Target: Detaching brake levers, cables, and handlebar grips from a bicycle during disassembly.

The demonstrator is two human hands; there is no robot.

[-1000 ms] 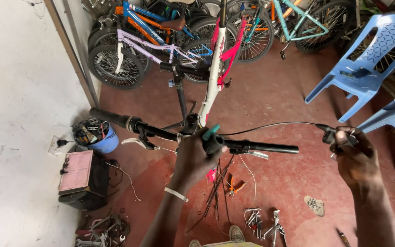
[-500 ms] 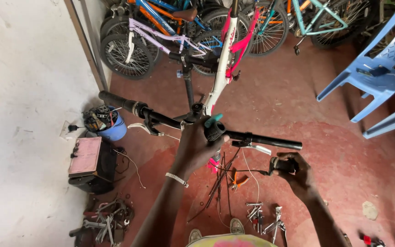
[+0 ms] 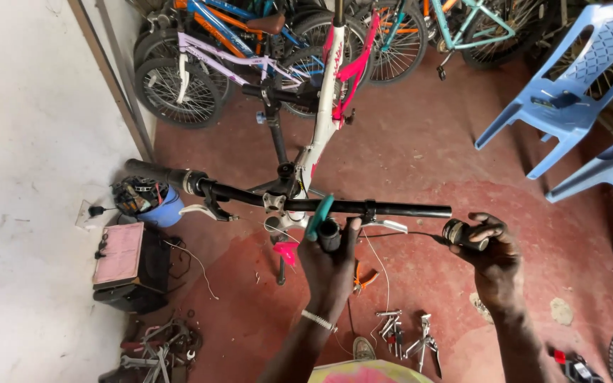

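A white and pink bicycle frame (image 3: 326, 99) stands in front of me with its black handlebar (image 3: 384, 208) running across the view. My left hand (image 3: 331, 266) is just under the middle of the bar. It is shut on a teal-handled tool (image 3: 318, 217) and a short black cylinder (image 3: 329, 235). Just below the bar's bare right end, my right hand (image 3: 496, 261) grips a dark round part (image 3: 462, 234). A thin cable (image 3: 406, 235) runs from that part back toward the stem. The bar's left end carries a black grip (image 3: 154, 172) and a brake lever (image 3: 203, 210).
Several bicycles (image 3: 250, 50) lean along the back. Blue plastic chairs (image 3: 569, 92) stand at the right. At the left wall there is a blue bucket of parts (image 3: 149, 204) and a black box with a pink sheet (image 3: 123, 264). Loose tools (image 3: 406, 332) and orange pliers (image 3: 363, 276) lie on the red floor.
My right hand, with the round part and cable, has come in from farther right to the bar's right end. My left hand has stayed under the middle of the bar.
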